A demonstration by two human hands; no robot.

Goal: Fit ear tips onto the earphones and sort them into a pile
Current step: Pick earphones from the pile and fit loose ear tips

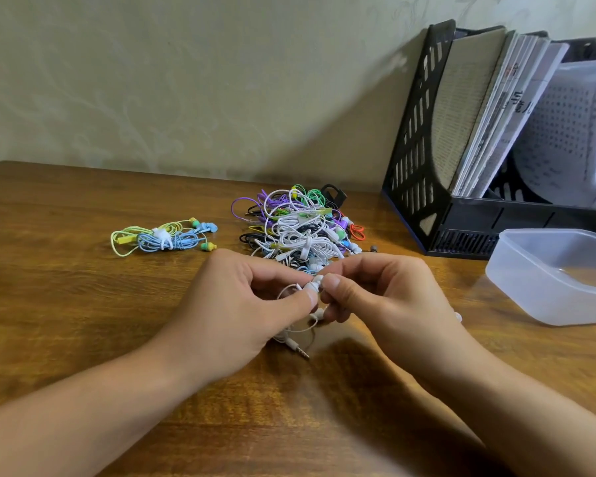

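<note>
Above the wooden table (pixel 66 304) both hands meet over a white earphone (pixel 314 285). My left hand (pixel 241 304) pinches the earbud between thumb and fingers. My right hand (pixel 375 297) pinches a white ear tip against the earbud's end. The earphone's white cable and metal jack plug (pixel 300 349) hang below the hands onto the table. A large tangled heap of earphones (pixel 300 225) in white, purple, green and black lies just behind the hands. To the left lies a small pile of two bundled earphones (pixel 162 235), one yellow-green and one light blue, with tips on.
A translucent plastic container (pixel 551 280) sits at the right, near my right hand. Behind it a black file rack (pixel 424 149) with books and papers stands against the wall. A small grey ear tip (pixel 374 248) lies beside the heap.
</note>
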